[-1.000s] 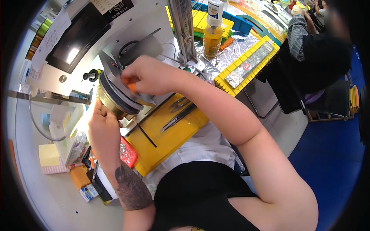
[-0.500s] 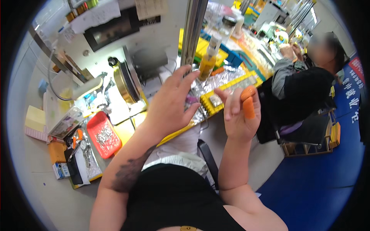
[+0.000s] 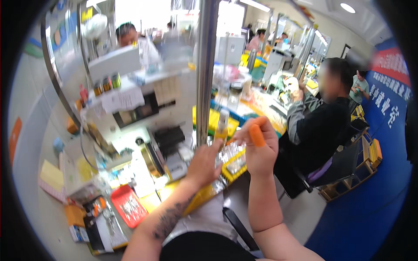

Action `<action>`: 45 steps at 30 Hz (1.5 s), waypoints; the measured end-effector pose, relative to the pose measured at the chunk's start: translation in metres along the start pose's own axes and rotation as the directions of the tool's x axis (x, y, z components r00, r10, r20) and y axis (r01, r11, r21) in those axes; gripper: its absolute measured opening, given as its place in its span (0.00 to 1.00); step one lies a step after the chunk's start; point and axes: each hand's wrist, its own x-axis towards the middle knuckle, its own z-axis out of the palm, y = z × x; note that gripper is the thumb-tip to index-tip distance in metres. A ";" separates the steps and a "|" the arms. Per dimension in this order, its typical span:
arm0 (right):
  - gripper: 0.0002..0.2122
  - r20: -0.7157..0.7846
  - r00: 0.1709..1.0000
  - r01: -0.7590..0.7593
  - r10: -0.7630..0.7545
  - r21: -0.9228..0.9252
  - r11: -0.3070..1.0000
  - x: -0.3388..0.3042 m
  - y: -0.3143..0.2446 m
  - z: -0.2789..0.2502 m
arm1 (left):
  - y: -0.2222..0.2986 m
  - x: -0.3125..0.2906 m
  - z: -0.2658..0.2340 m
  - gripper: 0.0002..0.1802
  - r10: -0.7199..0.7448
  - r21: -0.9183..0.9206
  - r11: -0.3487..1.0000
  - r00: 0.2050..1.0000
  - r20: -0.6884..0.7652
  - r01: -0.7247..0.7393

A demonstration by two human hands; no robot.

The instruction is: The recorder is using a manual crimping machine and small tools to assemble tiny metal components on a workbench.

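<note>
My left hand (image 3: 203, 163) reaches over the front edge of the bench, thumb apart from the fingers. Its fingertips are beside a clear pump bottle of yellow liquid (image 3: 221, 129); I cannot tell whether they touch it. To the right, my right hand (image 3: 264, 150) is raised with fingers curled in. Orange finger cots (image 3: 257, 135) cover at least two of its digits, which press together. Anything pinched there is too small or hidden. Below and between the hands, a yellow-edged tray (image 3: 234, 167) lies on foil (image 3: 226, 153).
At left stand a red tray of small silvery pieces (image 3: 129, 207), a brass-coloured round machine part (image 3: 151, 160) and hand tools (image 3: 106, 215). A metal post (image 3: 204, 78) rises behind my left hand. A seated co-worker (image 3: 324, 117) is at right, with a chair (image 3: 335, 174); others sit farther back.
The view has tilted up, showing more of the room. My left hand has come nearer the pump bottle. My right hand's fingers have curled in more.
</note>
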 end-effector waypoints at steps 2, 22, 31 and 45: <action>0.05 0.100 0.995 0.020 -0.012 -0.080 0.997 0.040 -0.010 0.025 | 0.012 0.001 -0.005 0.46 0.008 -0.006 1.000 1.000 -0.018 -0.008; 0.11 0.103 0.993 -0.058 0.052 0.061 0.996 0.263 -0.040 0.107 | 0.057 0.015 -0.066 0.44 0.068 0.105 0.993 0.991 -0.115 -0.056; 0.11 0.023 0.992 -0.123 0.122 0.102 0.987 0.262 -0.046 0.101 | 0.058 0.018 -0.060 0.43 0.080 0.068 0.995 0.995 -0.058 -0.076; 0.10 0.057 0.885 0.379 -0.462 -0.666 0.643 0.287 -0.011 0.098 | 0.062 0.010 -0.051 0.36 0.087 0.060 0.995 0.993 -0.074 -0.082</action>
